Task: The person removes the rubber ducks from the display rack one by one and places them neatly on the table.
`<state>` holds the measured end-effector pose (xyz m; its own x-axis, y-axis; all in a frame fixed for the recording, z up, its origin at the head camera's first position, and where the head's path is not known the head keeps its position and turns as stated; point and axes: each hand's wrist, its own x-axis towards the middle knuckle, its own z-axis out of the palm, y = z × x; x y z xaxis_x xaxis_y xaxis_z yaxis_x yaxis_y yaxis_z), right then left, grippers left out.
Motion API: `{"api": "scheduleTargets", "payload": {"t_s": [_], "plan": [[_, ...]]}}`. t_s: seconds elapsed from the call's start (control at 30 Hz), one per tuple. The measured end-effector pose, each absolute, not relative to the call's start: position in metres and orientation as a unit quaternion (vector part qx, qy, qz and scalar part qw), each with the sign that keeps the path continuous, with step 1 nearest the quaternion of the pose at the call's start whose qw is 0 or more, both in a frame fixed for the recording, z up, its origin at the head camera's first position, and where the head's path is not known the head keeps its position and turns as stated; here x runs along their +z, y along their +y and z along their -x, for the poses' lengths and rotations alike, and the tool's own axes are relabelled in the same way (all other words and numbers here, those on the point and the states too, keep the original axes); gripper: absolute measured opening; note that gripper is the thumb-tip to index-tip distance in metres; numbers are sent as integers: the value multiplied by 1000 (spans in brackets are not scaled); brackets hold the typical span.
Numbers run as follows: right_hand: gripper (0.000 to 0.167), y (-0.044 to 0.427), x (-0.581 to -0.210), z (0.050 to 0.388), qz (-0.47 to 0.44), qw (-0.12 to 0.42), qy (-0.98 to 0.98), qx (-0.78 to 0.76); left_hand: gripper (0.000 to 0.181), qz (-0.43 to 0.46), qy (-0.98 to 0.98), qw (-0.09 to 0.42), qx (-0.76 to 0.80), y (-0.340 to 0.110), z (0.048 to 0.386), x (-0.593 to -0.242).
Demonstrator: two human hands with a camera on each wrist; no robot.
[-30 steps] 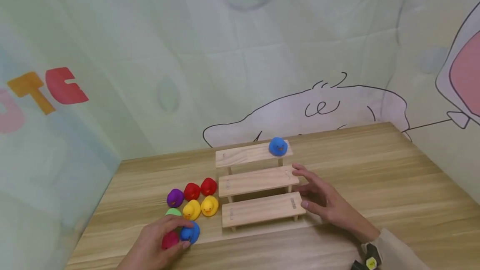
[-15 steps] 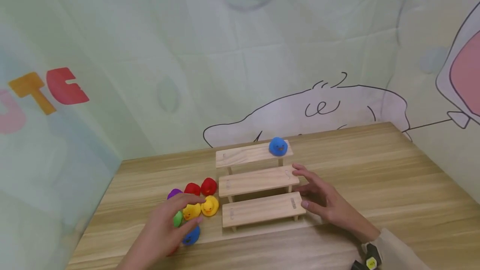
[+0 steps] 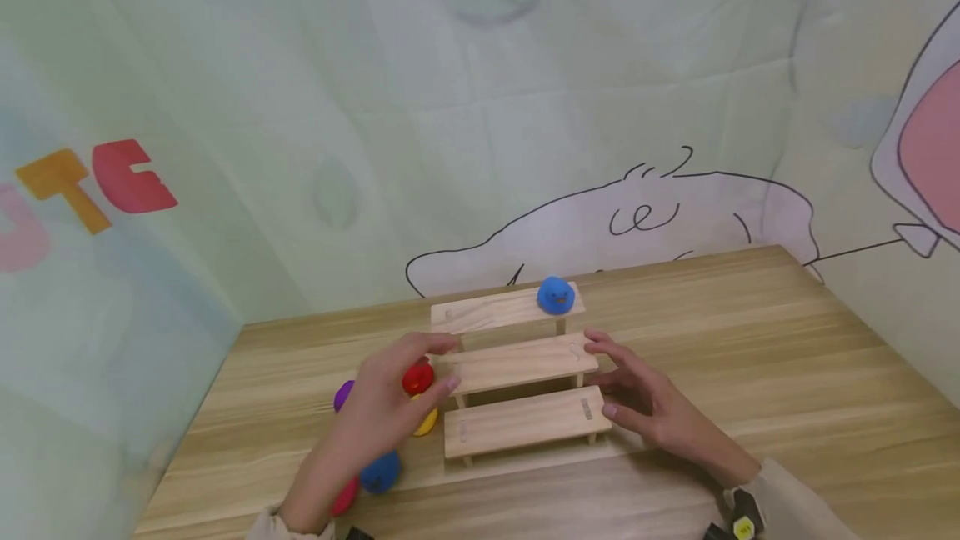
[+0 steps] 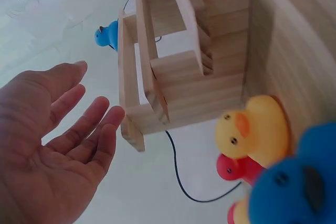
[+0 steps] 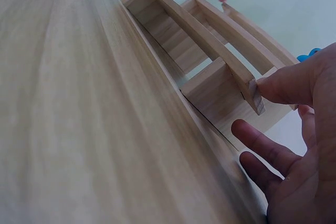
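Note:
A light wooden stand [image 3: 517, 363] with three stepped shelves sits on the table, and a blue rubber duck [image 3: 556, 296] rests at the right of its top shelf. My left hand [image 3: 382, 411] hovers at the stand's left end, fingers loosely spread; the left wrist view shows nothing in its palm. At the right end, my right hand [image 3: 652, 407] has its thumb touching the lowest shelf's edge, other fingers spread apart. Beside and beneath the left hand are a red duck [image 3: 417, 377], a yellow duck [image 3: 426, 422] and another blue duck [image 3: 380, 472], some partly hidden.
A purple duck [image 3: 343, 395] and a magenta duck [image 3: 345, 498] peek out from behind the left arm. The wooden table [image 3: 750, 357] extends right of the stand. A printed cloth [image 3: 337, 107] hangs behind.
My left hand has left the blue duck near the front and moved up and right, over the other ducks, to the stand's left end. My right hand has stayed put.

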<state>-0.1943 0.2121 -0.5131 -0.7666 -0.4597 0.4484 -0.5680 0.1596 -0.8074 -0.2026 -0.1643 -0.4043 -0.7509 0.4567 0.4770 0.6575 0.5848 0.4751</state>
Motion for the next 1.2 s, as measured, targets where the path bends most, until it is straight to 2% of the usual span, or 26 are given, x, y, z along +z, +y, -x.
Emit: {"api": "scheduleTargets", "payload": {"t_s": [0.33,0.8,1.2], "plan": [[74,212,-514,195,-348,51,-754,555,47,331,-854,146,-374,-119,233,-391],[75,213,-512,193,-325,30,-761,561,52,318,-862,53,-391,-62,258,-384],[76,213,-512,194,-324,27,-758,565,45,333,-864,46,-374,-32,271,-384]]}}
